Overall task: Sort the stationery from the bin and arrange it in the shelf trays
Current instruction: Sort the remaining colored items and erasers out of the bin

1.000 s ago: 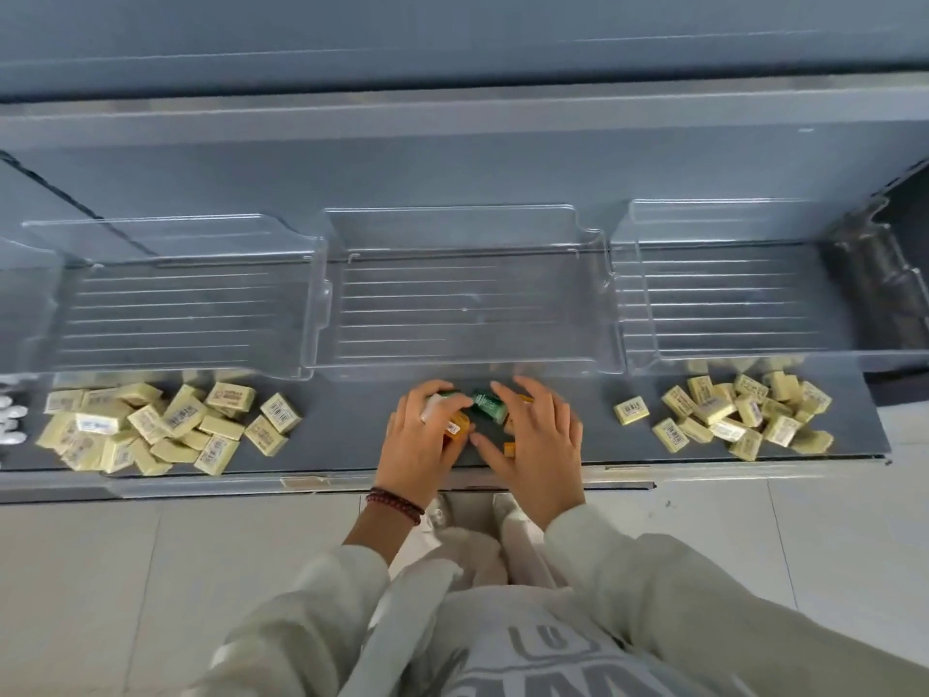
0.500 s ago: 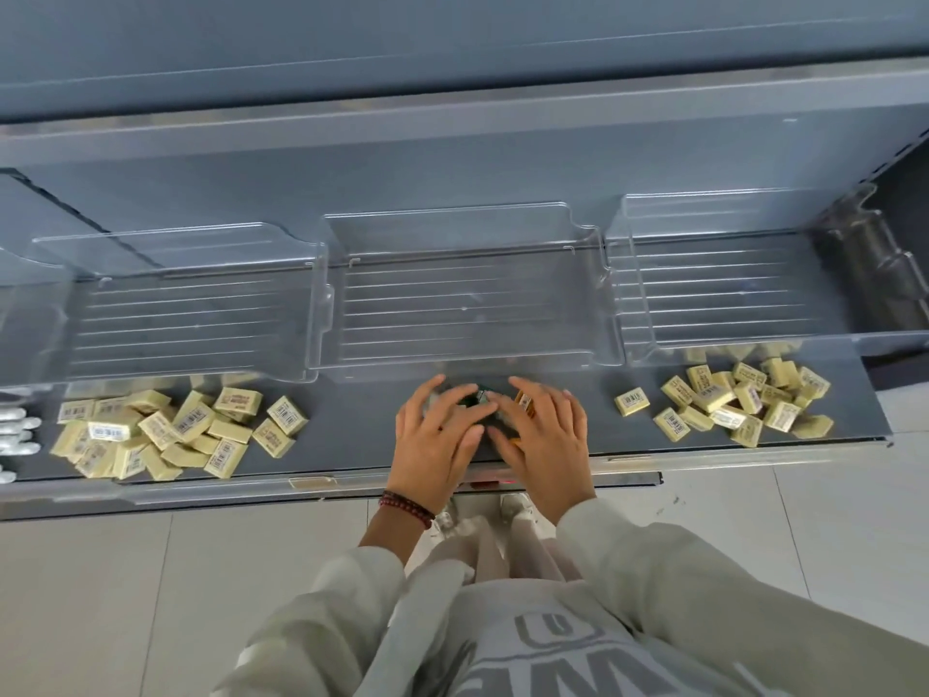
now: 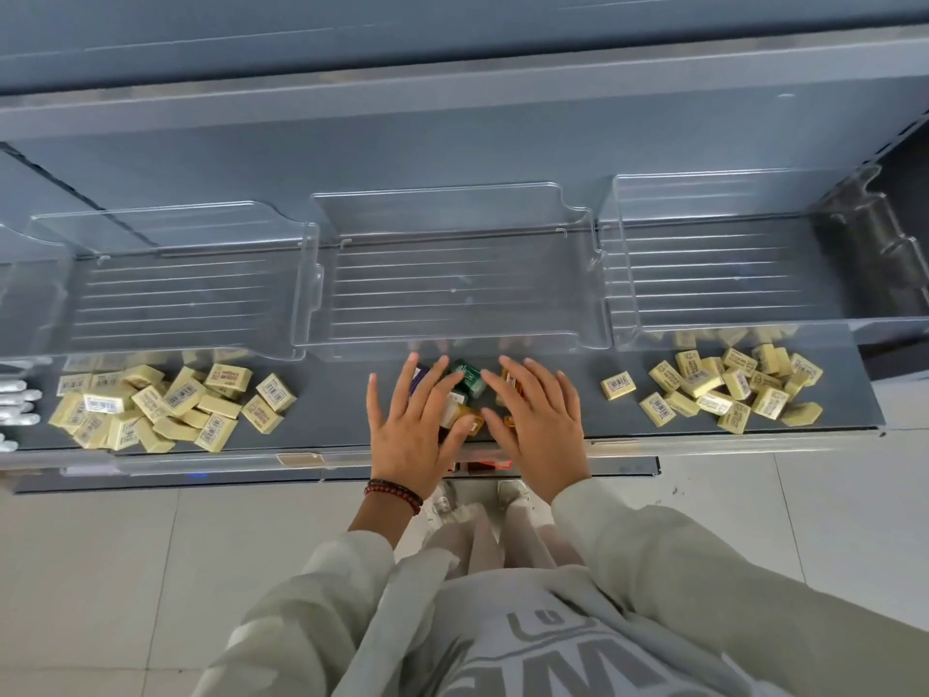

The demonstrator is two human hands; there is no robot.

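A small heap of coloured stationery packs (image 3: 468, 378), green, orange and white, lies on the grey shelf (image 3: 332, 420) in front of the middle clear tray (image 3: 452, 274). My left hand (image 3: 417, 430) is spread flat over the heap's left side, fingers straight. My right hand (image 3: 540, 420) is spread beside it on the heap's right side, fingers straight too. Neither hand grips a pack. Part of the heap is hidden under my palms.
Several yellow erasers (image 3: 166, 404) lie in a pile on the shelf at left, and another yellow eraser pile (image 3: 724, 389) at right. Clear trays stand behind them, a left tray (image 3: 176, 294) and a right tray (image 3: 714, 274). White items (image 3: 15, 399) poke in at the far left edge.
Both hands were curled close together over the coloured packs. They have since opened and spread apart, uncovering the green pack between them.
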